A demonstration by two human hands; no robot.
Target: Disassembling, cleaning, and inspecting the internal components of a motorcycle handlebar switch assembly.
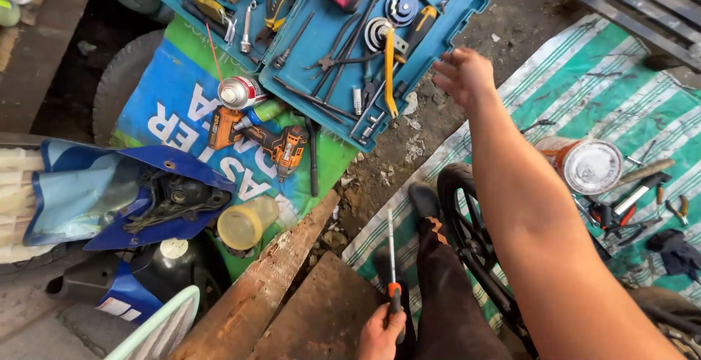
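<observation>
My right hand (464, 75) reaches out with fingers apart and empty, hovering at the near right edge of an open blue tool case (467, 2) full of pliers, wrenches and other hand tools. My left hand (380, 332) is low at the bottom edge, closed around the orange-and-black handle of a long screwdriver (391, 247) whose shaft points away from me. My dark trouser leg and shoe (431, 258) lie between the two hands, beside a black wheel (467, 228).
An orange cordless drill (255, 137) and a spray can (237, 92) lie on a blue-green banner. A yellowish plastic jar (247, 223), blue motorcycle fairings (109, 199), wooden planks (292, 287), a tin can (584, 163) and red-handled pliers (621, 210) on a striped green tarp.
</observation>
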